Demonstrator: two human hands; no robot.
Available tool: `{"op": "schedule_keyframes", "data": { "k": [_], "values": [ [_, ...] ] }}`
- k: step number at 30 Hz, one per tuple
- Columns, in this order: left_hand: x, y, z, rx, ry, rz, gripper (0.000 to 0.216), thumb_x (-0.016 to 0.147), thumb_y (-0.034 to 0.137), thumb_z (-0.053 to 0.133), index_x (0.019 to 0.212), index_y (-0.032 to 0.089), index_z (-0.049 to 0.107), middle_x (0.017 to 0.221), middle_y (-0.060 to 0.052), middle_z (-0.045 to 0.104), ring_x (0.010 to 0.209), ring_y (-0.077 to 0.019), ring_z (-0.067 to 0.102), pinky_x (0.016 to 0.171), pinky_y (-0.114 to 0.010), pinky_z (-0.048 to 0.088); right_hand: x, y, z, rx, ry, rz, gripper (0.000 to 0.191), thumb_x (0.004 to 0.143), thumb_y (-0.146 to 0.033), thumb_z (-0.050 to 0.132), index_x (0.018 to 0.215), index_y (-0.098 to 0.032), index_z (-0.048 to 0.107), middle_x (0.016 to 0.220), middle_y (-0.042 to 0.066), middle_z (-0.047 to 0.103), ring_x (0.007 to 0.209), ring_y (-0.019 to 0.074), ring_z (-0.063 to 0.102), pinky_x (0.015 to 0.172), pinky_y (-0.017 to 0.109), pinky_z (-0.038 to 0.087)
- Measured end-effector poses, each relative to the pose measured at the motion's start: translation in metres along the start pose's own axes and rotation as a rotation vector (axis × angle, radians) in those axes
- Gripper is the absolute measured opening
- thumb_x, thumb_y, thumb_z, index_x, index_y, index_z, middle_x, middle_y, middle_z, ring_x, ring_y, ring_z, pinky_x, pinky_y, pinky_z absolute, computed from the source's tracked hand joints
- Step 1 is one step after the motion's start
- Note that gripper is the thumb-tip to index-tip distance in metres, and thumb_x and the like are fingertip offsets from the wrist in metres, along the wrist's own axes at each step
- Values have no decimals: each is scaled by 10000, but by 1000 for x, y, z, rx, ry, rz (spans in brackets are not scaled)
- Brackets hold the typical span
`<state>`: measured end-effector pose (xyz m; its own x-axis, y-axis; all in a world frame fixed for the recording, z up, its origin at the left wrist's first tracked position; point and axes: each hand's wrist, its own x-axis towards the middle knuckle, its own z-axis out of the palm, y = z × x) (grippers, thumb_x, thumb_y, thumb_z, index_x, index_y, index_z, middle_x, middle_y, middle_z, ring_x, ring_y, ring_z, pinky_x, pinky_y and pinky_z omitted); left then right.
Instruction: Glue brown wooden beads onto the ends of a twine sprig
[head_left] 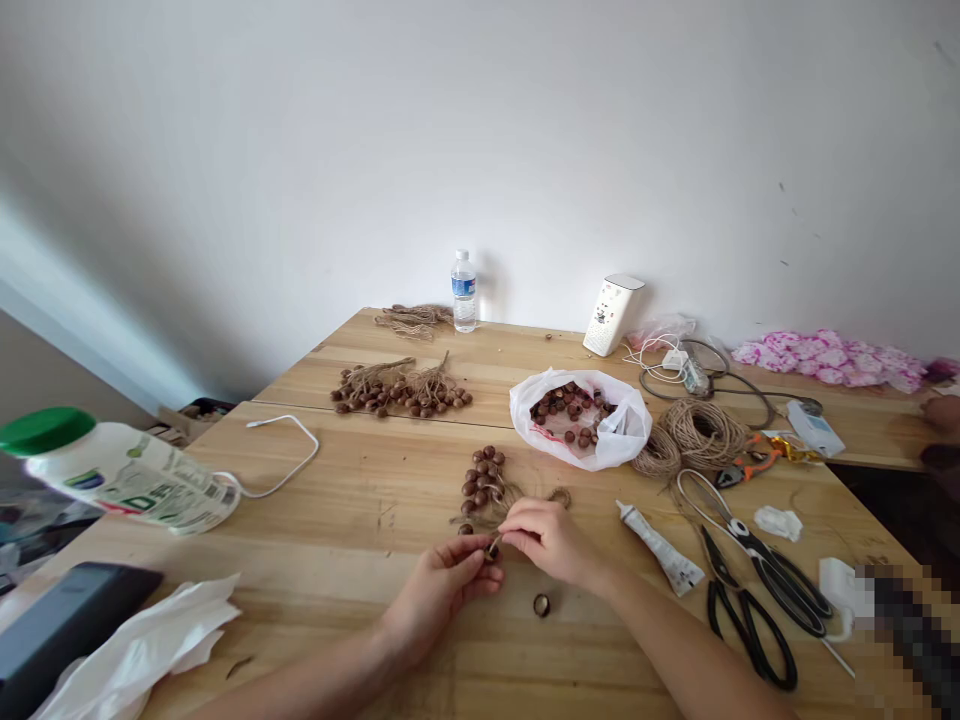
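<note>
My left hand point(450, 580) pinches a small brown nut-like shell point(491, 551) between thumb and fingers. Fingers closed, my right hand point(551, 540) grips a thin twine end at that shell's opening. Just beyond my hands lies a cluster of round brown shells point(481, 478) with loose twine point(514, 492) trailing toward my right hand. A single hollow shell point(541, 605) rests on the table below my right hand, its dark opening facing up.
A white plastic bag point(634, 425) of brown shells stands beyond, beside twine rolls point(701, 430). To the right lie a glue tube point(660, 545), scissors point(750, 610) and pliers point(742, 468). Shell bunches point(401, 390), a water bottle point(464, 290) and a white tub point(142, 480) are farther off.
</note>
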<state>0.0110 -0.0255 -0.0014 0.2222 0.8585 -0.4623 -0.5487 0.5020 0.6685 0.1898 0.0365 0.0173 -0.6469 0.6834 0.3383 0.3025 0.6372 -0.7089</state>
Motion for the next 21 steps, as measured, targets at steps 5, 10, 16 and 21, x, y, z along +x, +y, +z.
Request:
{"op": "schedule_keyframes", "data": {
  "k": [5,10,16,21],
  "values": [
    [-2,1,1,36,-12,14,306,589,265,827,832,114,718,770,-62,722,653,-148,675,663,-245,566,-1,0,1,19,-32,40,93,833,-134,590,840,-158,679,836,54,644,768,152,605,700,251,482],
    [-2,1,0,50,-16,15,341,575,299,834,838,113,722,773,-60,725,652,-145,671,664,-244,563,-1,-2,2,33,-48,84,72,824,-134,596,816,-162,662,830,44,632,750,143,594,687,243,472],
    [-1,0,0,77,-9,11,373,569,313,834,863,111,728,768,-67,735,658,-139,666,680,-242,556,-1,-3,3,17,-69,107,77,798,-114,597,796,-163,657,830,38,625,714,129,579,653,225,463],
    [0,-1,0,86,-1,10,382,550,329,841,851,120,732,753,-60,738,659,-140,663,688,-248,553,-1,-1,4,2,-72,117,92,770,-92,591,760,-163,649,815,28,613,692,119,570,619,208,449]
  ]
}}
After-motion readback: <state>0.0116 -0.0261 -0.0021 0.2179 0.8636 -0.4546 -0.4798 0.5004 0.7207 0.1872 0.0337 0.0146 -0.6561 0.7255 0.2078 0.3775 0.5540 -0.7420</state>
